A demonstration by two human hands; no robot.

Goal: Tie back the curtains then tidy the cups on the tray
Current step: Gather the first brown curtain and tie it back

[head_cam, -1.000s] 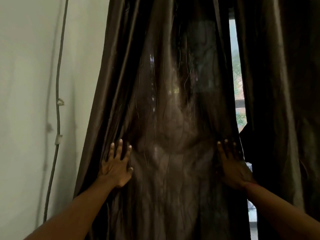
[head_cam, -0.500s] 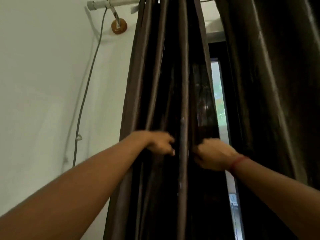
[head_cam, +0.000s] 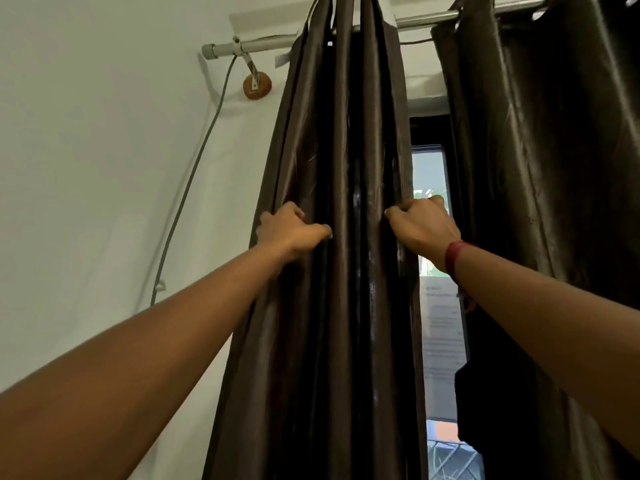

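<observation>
The gathered curtain (head_cam: 346, 306) hangs between the hands, the left hand (head_cam: 294, 230) gripping its left folds and the right hand (head_cam: 420, 225) its right folds. Above both runs the curtain rod (head_cam: 249, 48). Up and left of the left hand, a bracket (head_cam: 257, 85) sits on the wall (head_cam: 104, 133), and a cable (head_cam: 194, 174) drops beside it. Just right of the right hand is the window (head_cam: 440, 323), then a second curtain (head_cam: 554, 168).
</observation>
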